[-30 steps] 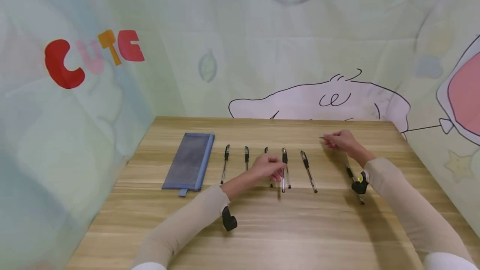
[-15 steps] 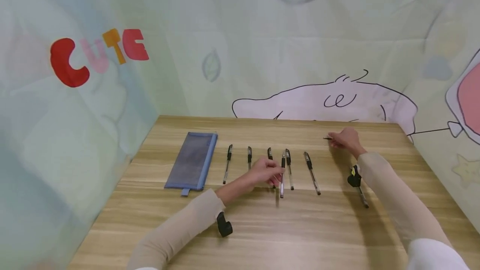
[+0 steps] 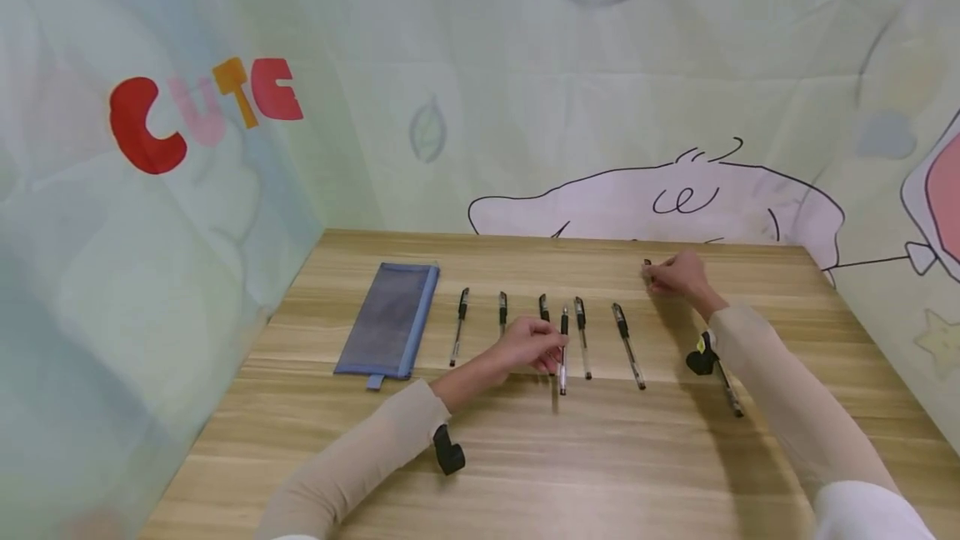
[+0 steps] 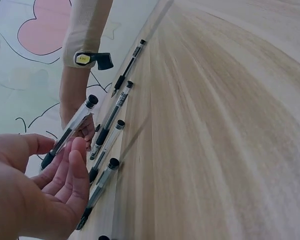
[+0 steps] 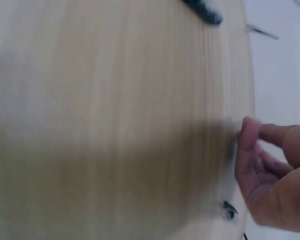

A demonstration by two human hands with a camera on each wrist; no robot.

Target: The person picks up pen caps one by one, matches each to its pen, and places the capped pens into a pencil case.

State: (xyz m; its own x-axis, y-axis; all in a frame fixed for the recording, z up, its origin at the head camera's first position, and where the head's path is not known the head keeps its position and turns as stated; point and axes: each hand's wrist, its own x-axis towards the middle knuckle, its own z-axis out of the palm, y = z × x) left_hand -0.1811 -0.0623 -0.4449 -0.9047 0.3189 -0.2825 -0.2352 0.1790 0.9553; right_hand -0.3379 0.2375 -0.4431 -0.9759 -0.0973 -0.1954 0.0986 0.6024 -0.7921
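Observation:
In the head view, my left hand point(image 3: 528, 344) pinches an uncapped black pen point(image 3: 563, 365) between thumb and fingers, tip towards the back. In the left wrist view this pen point(image 4: 75, 120) tilts above the others, clear end up. Near the table's back edge, my right hand point(image 3: 681, 273) pinches a small dark piece point(image 3: 647, 262) that looks like a pen cap. In the right wrist view the fingertips point(image 5: 248, 131) are close together, and what they hold is mostly hidden. Capped black pens point(image 3: 630, 348) lie in a row around the left hand.
A blue mesh pencil pouch point(image 3: 386, 319) lies left of the pens on the wooden table point(image 3: 487, 473). Another pen point(image 3: 731, 394) lies partly hidden under the right forearm; the left wrist view shows its bare tip. Printed curtains hang behind and beside the table.
The left hand's pen has come slightly towards the front, and that hand has moved little since. The right hand has turned slightly; the dark piece now points towards the back instead of left.

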